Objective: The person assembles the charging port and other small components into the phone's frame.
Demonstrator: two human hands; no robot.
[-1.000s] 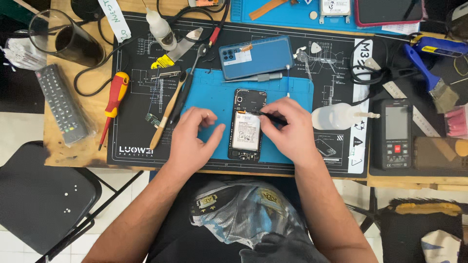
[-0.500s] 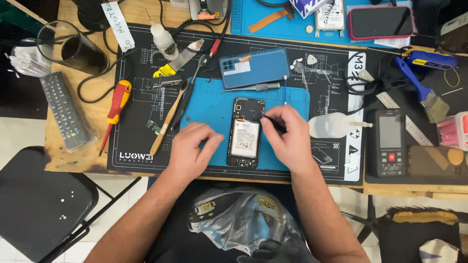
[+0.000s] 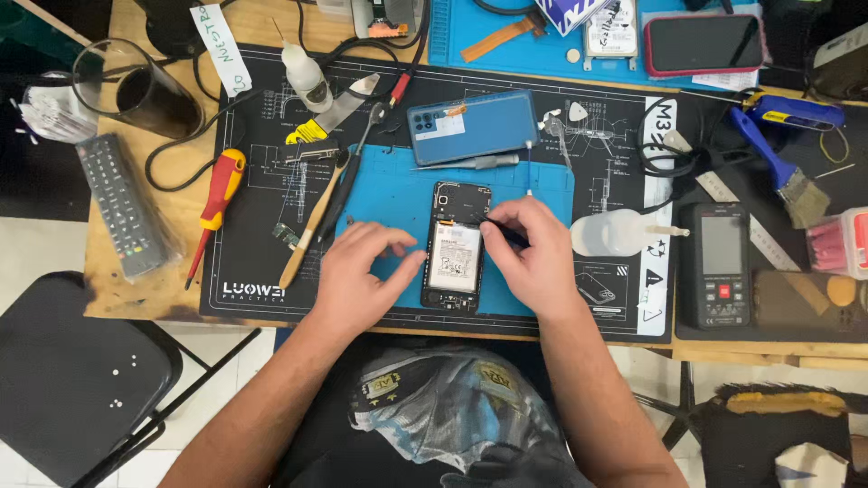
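On the blue silicone work mat (image 3: 389, 194), one red-and-yellow screwdriver (image 3: 214, 206) lies well left, the left hand (image 3: 357, 276) rests loosely curled against the one opened black phone (image 3: 457, 246) at the mat's centre, the right hand (image 3: 533, 253) pinches one thin dark tool (image 3: 502, 232) over it.

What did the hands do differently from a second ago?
Hardly anything. The right hand still holds the thin dark tool with its tip at the opened phone, near the top of the battery. The left hand still steadies the phone's left edge. Only the camera view shifted.
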